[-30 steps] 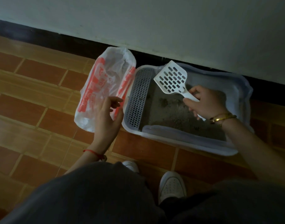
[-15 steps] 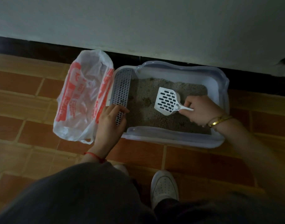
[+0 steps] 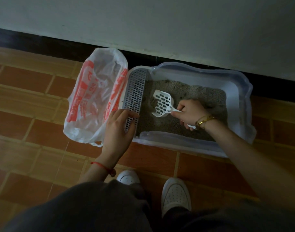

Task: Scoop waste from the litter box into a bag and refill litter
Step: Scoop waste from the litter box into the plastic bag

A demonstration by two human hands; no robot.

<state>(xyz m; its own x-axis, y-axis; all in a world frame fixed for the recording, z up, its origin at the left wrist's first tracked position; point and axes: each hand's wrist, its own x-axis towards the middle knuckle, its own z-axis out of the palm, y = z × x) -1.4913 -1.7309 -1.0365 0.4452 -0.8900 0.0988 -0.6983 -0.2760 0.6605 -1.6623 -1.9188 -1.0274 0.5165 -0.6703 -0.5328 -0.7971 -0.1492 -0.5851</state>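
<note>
Head view, from the closest point outward: dark trousers (image 3: 76,206) fill the bottom edge, with two white shoes (image 3: 176,193) standing on the brown tiled floor (image 3: 34,131). Beyond them the left hand (image 3: 117,129), a red string (image 3: 104,167) round its wrist, lies with relaxed, nearly straight fingers on the near end of the grey perforated grate (image 3: 136,91), gripping nothing. The right hand (image 3: 191,113), wearing gold bracelets (image 3: 204,119), is curled round the handle of the white slotted scoop (image 3: 162,103). The scoop's head sits low in the grey litter (image 3: 202,96), just beside the grate, with a dark clump (image 3: 154,102) at its left edge. The pale litter box (image 3: 176,139) stands on the floor against the black skirting (image 3: 59,46). To its left, touching its end, a white bag with red print (image 3: 93,104) lies crumpled on the tiles. A pale wall (image 3: 160,22) rises behind.
</note>
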